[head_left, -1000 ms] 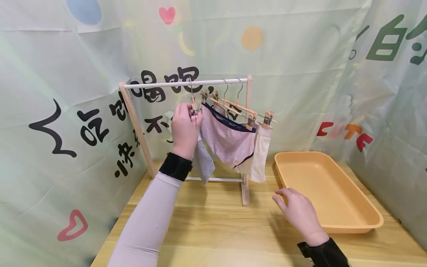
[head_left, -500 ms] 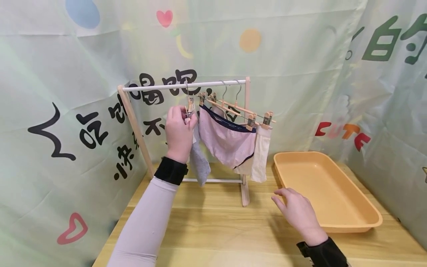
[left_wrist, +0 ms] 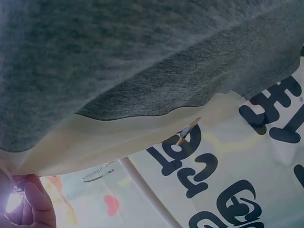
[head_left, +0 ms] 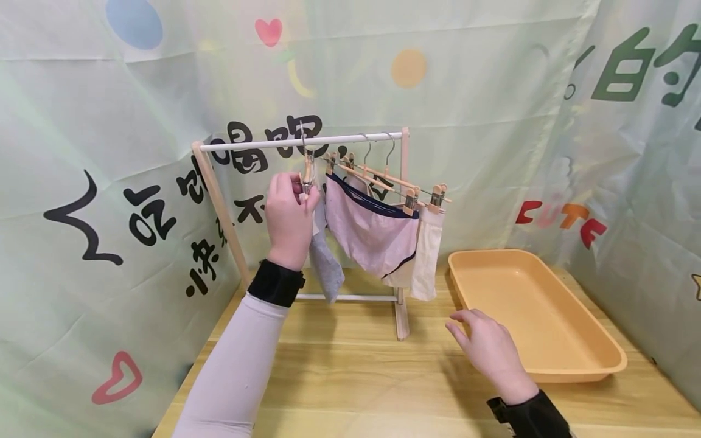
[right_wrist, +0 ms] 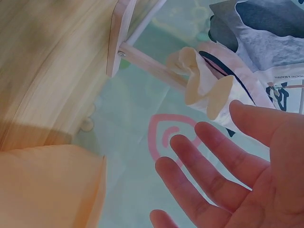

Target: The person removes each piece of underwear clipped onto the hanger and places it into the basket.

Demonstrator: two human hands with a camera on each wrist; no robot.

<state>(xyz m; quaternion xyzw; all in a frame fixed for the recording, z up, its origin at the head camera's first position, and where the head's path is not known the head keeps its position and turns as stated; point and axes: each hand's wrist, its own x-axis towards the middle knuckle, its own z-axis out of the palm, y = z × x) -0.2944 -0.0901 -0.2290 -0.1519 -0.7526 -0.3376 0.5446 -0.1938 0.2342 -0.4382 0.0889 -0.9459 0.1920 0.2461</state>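
In the head view my left hand pinches the near clip of a wooden clip hanger, whose hook is at the white rail. From this hanger hangs a grey garment, partly behind the hand. The left wrist view shows its grey cloth close up, edged by a pale band. My right hand is held over the table's right side, beside the yellow tray, with fingers spread and nothing in them; the right wrist view shows its palm.
Right of the held hanger, pink underwear with a dark waistband and a white cloth hang from clip hangers on the same wooden rack. A yellow tray lies on the wooden table. Printed curtains stand behind and at both sides.
My left hand has shifted slightly left along the rail, bringing the hanger and grey garment with it, farther from the pink underwear. My right hand has stayed in place.
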